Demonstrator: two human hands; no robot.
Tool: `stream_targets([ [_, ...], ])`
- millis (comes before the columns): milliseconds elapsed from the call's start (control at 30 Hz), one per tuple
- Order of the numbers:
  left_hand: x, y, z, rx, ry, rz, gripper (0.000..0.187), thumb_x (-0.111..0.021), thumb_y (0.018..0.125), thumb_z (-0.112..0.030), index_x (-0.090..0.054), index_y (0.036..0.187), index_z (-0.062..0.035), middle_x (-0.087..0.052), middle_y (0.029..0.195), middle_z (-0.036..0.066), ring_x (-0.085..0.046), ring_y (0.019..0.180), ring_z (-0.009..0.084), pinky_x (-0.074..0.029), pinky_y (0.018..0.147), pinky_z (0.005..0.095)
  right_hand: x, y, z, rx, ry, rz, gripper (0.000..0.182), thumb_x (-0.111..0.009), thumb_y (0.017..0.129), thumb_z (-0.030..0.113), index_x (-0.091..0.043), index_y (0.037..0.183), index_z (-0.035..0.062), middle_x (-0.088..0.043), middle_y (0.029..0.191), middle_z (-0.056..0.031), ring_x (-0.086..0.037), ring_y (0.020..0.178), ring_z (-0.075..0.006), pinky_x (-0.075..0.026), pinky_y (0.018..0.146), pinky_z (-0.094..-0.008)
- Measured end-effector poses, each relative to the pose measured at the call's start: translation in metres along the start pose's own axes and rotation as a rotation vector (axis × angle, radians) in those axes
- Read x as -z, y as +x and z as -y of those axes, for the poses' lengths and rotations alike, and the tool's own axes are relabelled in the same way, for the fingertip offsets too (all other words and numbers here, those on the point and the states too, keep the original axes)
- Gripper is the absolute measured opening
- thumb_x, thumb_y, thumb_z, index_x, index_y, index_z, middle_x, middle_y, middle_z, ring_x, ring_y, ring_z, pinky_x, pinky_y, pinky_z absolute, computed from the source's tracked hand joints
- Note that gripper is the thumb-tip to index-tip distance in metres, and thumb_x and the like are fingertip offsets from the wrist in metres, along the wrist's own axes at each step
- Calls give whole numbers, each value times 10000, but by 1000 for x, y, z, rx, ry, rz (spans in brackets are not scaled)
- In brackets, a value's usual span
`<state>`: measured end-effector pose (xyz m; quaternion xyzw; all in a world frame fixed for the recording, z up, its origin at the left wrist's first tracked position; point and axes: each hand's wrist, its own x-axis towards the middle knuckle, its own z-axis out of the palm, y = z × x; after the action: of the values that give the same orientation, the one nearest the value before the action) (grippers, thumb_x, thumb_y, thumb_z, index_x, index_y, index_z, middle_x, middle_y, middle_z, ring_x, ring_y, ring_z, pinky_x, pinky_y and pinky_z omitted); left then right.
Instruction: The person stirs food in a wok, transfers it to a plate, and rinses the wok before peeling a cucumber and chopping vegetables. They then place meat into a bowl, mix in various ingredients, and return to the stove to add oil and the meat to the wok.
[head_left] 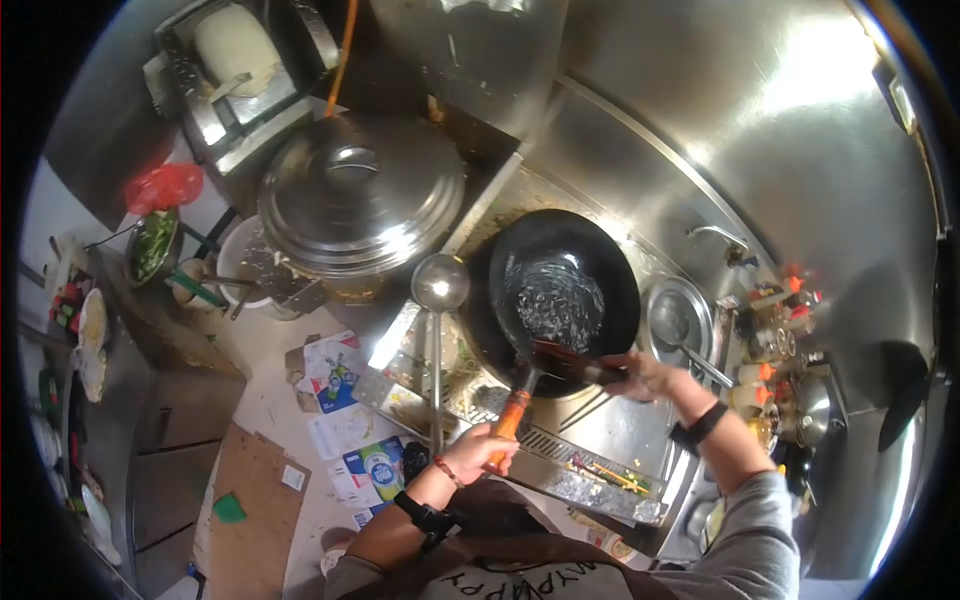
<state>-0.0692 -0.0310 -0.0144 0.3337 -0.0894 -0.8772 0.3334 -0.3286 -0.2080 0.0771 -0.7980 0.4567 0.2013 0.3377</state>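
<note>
A black wok [615,270] sits on the stove, with shiny, rippled liquid [560,300] in its bottom. My left hand [478,452] is closed around the wok's orange wooden handle [511,415]. Over the wok's near right rim, my right hand [640,377] grips a dark reddish-brown brush-like tool [570,362], whose end points into the wok; its exact kind is unclear. Just left of the wok rests a long metal ladle [440,285], its handle reaching toward my left wrist.
A large lidded metal pot [350,200] stands at the back left. Right of the wok are a metal basin [690,295], a faucet [722,240] and several seasoning bottles [775,345]. Flattened cardboard [255,510] lies on the floor at left. Food scraps [615,475] line the stove's front ledge.
</note>
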Motion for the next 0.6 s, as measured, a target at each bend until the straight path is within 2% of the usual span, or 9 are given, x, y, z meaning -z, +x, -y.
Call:
stream_targets([
  [33, 5, 5, 5, -8, -113, 56, 97, -584, 810, -75, -519, 874, -40, -511, 674, 38, -520, 549, 115, -422, 503, 254, 36, -17, 15, -147, -186, 117, 483, -597, 802, 239, -492, 1238, 58, -604, 1069, -181, -601, 963, -256, -465, 856, -339],
  [100, 11, 10, 7, -9, -198, 164, 146, -563, 811, -59, -506, 943, -38, -497, 703, 45, -501, 565, 103, -402, 517, 240, 46, 6, -8, -443, -499, -29, 464, -512, 833, 178, -444, 1285, 101, -606, 1071, -165, -600, 986, -261, -474, 858, -359],
  [167, 15, 17, 11, 15, -475, 332, 204, -554, 813, -56, -484, 1004, -44, -470, 698, 36, -465, 544, 86, -384, 518, 229, 43, 63, -53, -445, -560, -172, 586, -514, 814, 235, -311, 1362, 190, -620, 985, -160, -608, 924, -331, -492, 789, -414],
  [233, 19, 31, 15, 53, -577, 370, 196, -540, 835, -69, -460, 1014, -62, -438, 692, 8, -426, 509, 74, -367, 483, 221, 36, 99, -56, -375, -639, -408, 606, -534, 807, 257, -295, 1360, 187, -620, 989, -161, -610, 917, -327, -495, 781, -408],
  [300, 13, 38, 3, 127, -582, 440, 176, -500, 857, -65, -465, 1029, -59, -423, 690, -13, -406, 496, 59, -364, 444, 203, 42, 84, -39, -498, -459, -342, 578, -538, 806, 270, -332, 1338, 177, -618, 1001, -166, -611, 913, -322, -495, 780, -413],
  [367, -17, 26, -12, 139, -423, 363, 79, -506, 871, -88, -460, 934, -96, -424, 669, -21, -411, 484, 51, -365, 434, 212, 28, 51, -63, -473, -315, -437, 522, -568, 767, 271, -427, 1262, 184, -624, 980, -170, -605, 905, -334, -496, 766, -418],
  [433, -38, 19, -14, 134, -277, 228, 89, -511, 861, -66, -448, 911, -103, -432, 664, -13, -420, 486, 66, -372, 443, 226, 12, 3, -73, -503, -215, -361, 457, -592, 736, 260, -508, 1177, 175, -630, 946, -169, -601, 896, -345, -495, 750, -416],
  [533, -45, 13, 2, 83, -73, 135, 138, -535, 819, -21, -435, 888, -86, -434, 603, 16, -436, 455, 102, -400, 431, 280, -4, -76, -54, -403, -87, -254, 403, -643, 702, 248, -575, 1086, 144, -628, 926, -185, -593, 910, -355, -483, 755, -413],
  [600, -49, 6, 10, 87, 10, 133, 149, -537, 811, -10, -427, 887, -77, -432, 588, 22, -439, 447, 110, -406, 428, 290, -23, -114, -37, -344, 10, -313, 513, -667, 705, 266, -540, 1155, 57, -616, 993, -207, -587, 952, -354, -476, 807, -394],
])
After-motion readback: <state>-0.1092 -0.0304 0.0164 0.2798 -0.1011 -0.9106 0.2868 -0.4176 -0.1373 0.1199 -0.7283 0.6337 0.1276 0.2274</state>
